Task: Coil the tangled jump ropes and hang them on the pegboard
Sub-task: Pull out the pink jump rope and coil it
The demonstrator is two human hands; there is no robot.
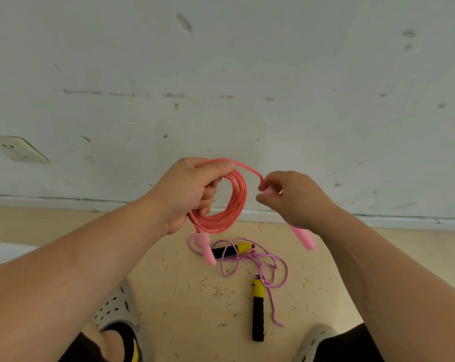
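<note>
My left hand (pixel 187 192) grips a pink jump rope (pixel 230 205) wound into a coil of several loops. One pink handle (pixel 206 248) hangs below that hand. My right hand (pixel 291 197) pinches the rope's free end near the other pink handle (pixel 303 236), which dangles under my wrist. A short strand arcs between both hands. On the floor below lies a second, purple braided rope (pixel 263 262) in a loose tangle, with two yellow-and-black handles (pixel 257 309) (pixel 234 250). No pegboard is in view.
A scuffed white wall (pixel 221 87) with a socket (pixel 16 148) at the left stands right in front. The beige floor (pixel 195 291) is littered with small debris. My two feet in grey clogs (pixel 119 307) (pixel 315 340) flank the purple rope.
</note>
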